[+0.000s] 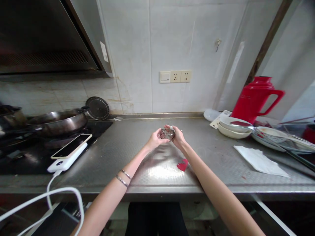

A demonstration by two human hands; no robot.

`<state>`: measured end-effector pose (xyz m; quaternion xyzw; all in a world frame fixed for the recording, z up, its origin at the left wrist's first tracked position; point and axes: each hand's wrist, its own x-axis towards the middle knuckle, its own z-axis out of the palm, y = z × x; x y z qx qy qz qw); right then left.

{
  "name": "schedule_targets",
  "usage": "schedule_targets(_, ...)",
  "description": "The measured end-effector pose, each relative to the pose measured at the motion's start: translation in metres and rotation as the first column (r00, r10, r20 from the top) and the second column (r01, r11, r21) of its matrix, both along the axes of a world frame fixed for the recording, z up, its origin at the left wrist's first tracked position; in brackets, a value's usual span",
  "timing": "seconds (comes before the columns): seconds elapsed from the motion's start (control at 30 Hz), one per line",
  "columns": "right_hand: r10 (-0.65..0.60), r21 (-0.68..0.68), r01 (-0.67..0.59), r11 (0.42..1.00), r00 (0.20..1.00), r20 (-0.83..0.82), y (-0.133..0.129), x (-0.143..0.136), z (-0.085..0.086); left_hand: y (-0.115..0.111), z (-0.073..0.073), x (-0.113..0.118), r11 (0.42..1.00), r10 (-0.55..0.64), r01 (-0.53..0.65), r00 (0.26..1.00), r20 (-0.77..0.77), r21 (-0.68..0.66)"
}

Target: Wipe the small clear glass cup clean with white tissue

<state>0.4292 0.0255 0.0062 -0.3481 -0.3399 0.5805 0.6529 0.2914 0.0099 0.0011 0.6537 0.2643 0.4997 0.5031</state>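
Observation:
Over the middle of the steel counter (137, 134), my two hands meet around a small round shiny object (167, 134) with pinkish-brown and silvery parts. Its exact kind is too small to make out. My left hand (157, 139) grips it from the left, thumb along the near side. From the right, my right hand (178, 136) is closed on it, with a small white bit at the fingertips and a thin strip sticking out behind. A torn red scrap (182, 165) lies on the counter below, near my right forearm.
Left, a steel pan (59, 123) sits on the stove, with a phone (72, 147) and a white power bank (67, 159) beside it. Right stand a red thermos (253, 100), stacked bowls (233, 131) and a white tissue (261, 160). A white cable (73, 190) hangs at front left.

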Motion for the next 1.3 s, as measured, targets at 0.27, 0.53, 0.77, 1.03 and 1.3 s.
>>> schedule_targets(0.27,0.036,0.045,-0.037,0.998,0.999,0.017,-0.013,-0.006,0.008,-0.005,-0.006,0.004,0.997,0.041,-0.049,0.99,-0.133,-0.055)
schedule_targets(0.53,-0.018,0.024,0.019,1.0,0.999,-0.039,-0.015,-0.017,0.007,-0.003,-0.006,0.009,0.967,0.245,-0.246,0.969,-0.027,-0.064)
schedule_targets(0.77,-0.096,0.049,0.098,0.994,0.994,-0.053,-0.011,-0.033,-0.006,0.009,-0.012,0.004,0.888,0.46,-0.46,0.887,-0.034,0.022)
schedule_targets(1.03,-0.144,-0.007,0.144,0.99,0.987,-0.075,0.005,-0.01,-0.003,0.001,-0.007,0.007,0.998,0.065,-0.065,0.998,0.003,-0.02)
schedule_targets(1.3,-0.024,0.012,0.024,1.0,1.0,-0.001,-0.004,-0.007,0.006,-0.003,0.002,0.002,0.989,0.072,-0.07,0.997,0.015,-0.13)
